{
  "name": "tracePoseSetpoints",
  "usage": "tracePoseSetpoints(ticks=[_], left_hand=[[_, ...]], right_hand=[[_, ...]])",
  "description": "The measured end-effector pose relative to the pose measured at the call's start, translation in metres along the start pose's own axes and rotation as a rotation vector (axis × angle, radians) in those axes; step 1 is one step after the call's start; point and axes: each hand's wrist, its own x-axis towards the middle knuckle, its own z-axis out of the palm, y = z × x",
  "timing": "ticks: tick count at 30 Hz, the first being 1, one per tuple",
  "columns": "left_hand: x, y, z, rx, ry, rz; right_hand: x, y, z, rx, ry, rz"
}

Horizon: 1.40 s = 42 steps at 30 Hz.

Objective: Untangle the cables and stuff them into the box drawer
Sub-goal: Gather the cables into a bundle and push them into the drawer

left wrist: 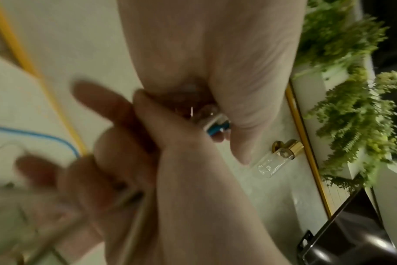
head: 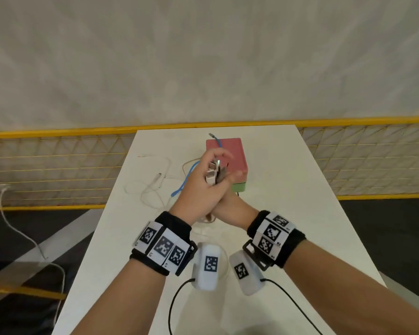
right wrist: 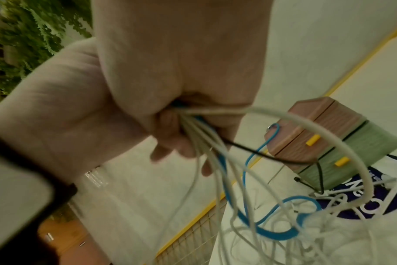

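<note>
Both hands meet above the white table (head: 276, 213), just in front of the box (head: 232, 153). My left hand (head: 203, 180) pinches a cluster of cable plugs (head: 213, 172) (left wrist: 215, 123), ends pointing up. Below it my right hand (head: 230, 189) (right wrist: 177, 143) is closed round the cable bundle (right wrist: 215, 161) of white, blue and black leads. A blue cable (head: 184, 180) (right wrist: 272, 231) loops down to the table, one end lying over the box top. The box (right wrist: 329, 136) is pink over green, and both yellow-handled drawers look pushed in.
Loose white cables (head: 153, 189) sprawl on the table left of the box. A yellow mesh railing (head: 58, 170) runs behind the table, and a white cord (head: 10, 213) hangs beyond its left edge. A purple logo (right wrist: 374, 197) marks the tabletop beside the box.
</note>
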Motion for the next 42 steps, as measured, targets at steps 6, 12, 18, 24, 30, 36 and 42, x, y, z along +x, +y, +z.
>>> tracePoseSetpoints(ticks=[6, 12, 18, 24, 30, 36, 42], left_hand=[[0.011, 0.002, -0.009, 0.164, 0.097, 0.083], [0.012, 0.004, -0.007, 0.339, -0.112, 0.09], [0.013, 0.003, -0.002, 0.336, -0.021, 0.185], [0.012, -0.008, 0.002, 0.397, -0.12, 0.228], [0.011, -0.016, -0.001, 0.573, -0.183, 0.293], [0.017, -0.014, -0.002, 0.474, 0.092, 0.293], [0.032, -0.021, -0.024, 0.39, 0.294, 0.005]], right_hand=[[-0.001, 0.001, -0.003, 0.064, 0.074, 0.16], [0.003, 0.0, -0.009, 0.079, 0.134, 0.173], [-0.004, -0.007, -0.014, 0.027, 0.116, 0.179], [-0.009, -0.011, -0.018, 0.11, 0.12, 0.247], [-0.01, -0.015, -0.019, 0.05, 0.099, 0.231], [-0.023, -0.016, -0.028, 0.054, -0.045, 0.173], [-0.036, -0.001, -0.043, -0.128, 0.007, 0.133]])
